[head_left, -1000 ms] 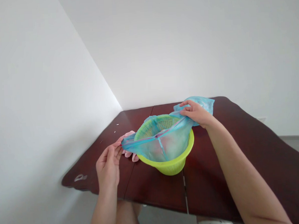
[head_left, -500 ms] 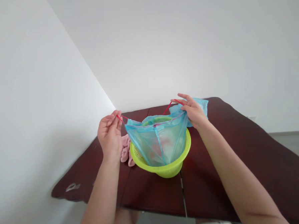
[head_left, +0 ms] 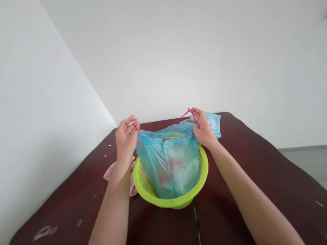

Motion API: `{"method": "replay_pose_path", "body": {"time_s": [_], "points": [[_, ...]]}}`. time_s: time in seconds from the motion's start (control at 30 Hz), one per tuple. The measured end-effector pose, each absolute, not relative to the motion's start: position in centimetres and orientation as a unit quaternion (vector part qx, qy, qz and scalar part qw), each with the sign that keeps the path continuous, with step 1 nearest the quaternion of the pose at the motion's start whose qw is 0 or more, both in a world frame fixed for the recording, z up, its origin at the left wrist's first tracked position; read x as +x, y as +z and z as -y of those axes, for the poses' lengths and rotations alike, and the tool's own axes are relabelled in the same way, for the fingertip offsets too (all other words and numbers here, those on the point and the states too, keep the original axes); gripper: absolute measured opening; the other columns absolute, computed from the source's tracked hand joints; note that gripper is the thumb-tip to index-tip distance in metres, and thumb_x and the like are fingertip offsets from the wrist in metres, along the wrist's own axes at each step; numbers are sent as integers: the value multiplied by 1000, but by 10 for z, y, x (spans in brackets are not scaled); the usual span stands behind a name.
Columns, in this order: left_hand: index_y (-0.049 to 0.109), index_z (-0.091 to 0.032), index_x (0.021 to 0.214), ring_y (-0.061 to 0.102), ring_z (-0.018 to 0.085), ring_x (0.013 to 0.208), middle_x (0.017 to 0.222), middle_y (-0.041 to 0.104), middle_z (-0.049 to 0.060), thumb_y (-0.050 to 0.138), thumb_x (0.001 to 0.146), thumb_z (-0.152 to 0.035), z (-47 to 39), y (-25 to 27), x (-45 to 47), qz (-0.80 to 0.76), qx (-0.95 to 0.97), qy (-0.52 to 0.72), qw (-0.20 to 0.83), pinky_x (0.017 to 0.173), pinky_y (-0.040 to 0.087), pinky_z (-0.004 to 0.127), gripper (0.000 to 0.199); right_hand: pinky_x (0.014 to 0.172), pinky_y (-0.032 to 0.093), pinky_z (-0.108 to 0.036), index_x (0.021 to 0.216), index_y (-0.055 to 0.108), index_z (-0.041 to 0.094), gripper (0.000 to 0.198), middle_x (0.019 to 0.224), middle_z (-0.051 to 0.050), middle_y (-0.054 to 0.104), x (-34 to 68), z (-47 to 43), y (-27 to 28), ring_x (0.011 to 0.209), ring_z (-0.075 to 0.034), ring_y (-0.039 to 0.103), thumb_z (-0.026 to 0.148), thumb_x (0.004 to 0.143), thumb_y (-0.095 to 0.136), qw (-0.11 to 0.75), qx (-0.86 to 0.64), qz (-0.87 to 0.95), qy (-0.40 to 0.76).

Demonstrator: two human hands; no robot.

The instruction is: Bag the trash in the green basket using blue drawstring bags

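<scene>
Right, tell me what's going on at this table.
A person is holding a red drawstring at the mouth of a translucent blue bag: the left hand has one end, the right hand the other. The bag sits inside a green basket on the dark red table; what it contains is unclear. A pink cloth lies by the left forearm, and more blue plastic lies behind the right hand.

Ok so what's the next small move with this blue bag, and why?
I'd probably draw both hands gently apart to tighten the red drawstring. The left hand has it at the fingers, the right hand has it hooked over the fingers, and the mouth of the blue bag looks wide, not yet gathered, above the yellow-green basket.
</scene>
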State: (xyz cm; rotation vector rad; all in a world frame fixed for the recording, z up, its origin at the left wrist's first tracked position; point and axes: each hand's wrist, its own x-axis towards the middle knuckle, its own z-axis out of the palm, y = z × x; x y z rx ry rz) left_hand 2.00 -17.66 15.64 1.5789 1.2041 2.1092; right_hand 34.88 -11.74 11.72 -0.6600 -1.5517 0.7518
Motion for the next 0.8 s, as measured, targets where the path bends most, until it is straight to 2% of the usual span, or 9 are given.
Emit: {"method": "replay_pose_path", "body": {"time_s": [0.13,0.23,0.33,0.43,0.5,0.57,0.67,0.73,0.8], "points": [[78,-24,124,84,30,140,163,78,14,99,101,-59,200,175,27,-335,561,745,136,122,69,44,46,123,66,-56,173,39,34,93,192,-17,48,348,150,143,151,-33,76,17,83,57,640,-285,656,280],[80,-26,120,87,27,131,152,84,9,103,98,-54,228,199,19,-300,584,747,106,127,67,46,42,118,68,-57,178,36,39,96,193,-13,47,346,176,164,157,-37,71,21,87,59,676,-306,629,229],[78,-22,115,86,16,100,127,87,5,106,97,-49,245,224,3,-274,571,769,83,99,74,32,43,113,70,-61,179,43,43,97,192,-9,50,343,197,180,158,-41,70,22,87,63,712,-305,601,195],[71,-18,104,64,6,62,87,74,-6,107,98,-40,249,238,-13,-244,556,793,48,60,58,17,42,111,72,-59,168,60,45,89,188,-3,55,340,214,189,146,-37,79,17,83,63,756,-265,564,201],[64,-20,85,46,5,47,65,56,-11,100,105,-48,249,240,-19,-248,563,787,54,49,47,18,50,110,73,-56,158,69,46,82,184,0,60,340,222,192,133,-32,85,13,83,65,774,-243,539,227],[55,-23,70,44,7,43,54,44,-9,86,111,-67,250,239,-18,-264,564,774,118,47,47,23,68,109,75,-54,154,72,48,76,184,2,60,341,225,192,124,-28,87,13,86,69,772,-242,529,255],[62,-24,71,70,14,58,61,63,-4,84,106,-80,252,238,-10,-254,514,793,207,59,62,27,70,102,78,-51,155,70,53,74,187,4,56,347,224,186,122,-27,87,17,91,75,757,-256,534,276],[75,-26,84,85,20,78,83,83,-2,90,99,-82,254,238,-1,-242,489,804,238,72,73,32,60,91,79,-47,158,69,54,74,189,3,53,351,223,181,120,-27,87,20,93,76,751,-263,538,279],[85,-27,99,92,29,94,106,92,5,83,100,-90,257,238,8,-247,509,769,297,78,78,41,63,82,77,-43,161,67,55,74,193,2,49,353,223,179,116,-26,88,22,96,76,744,-270,543,279]]}}
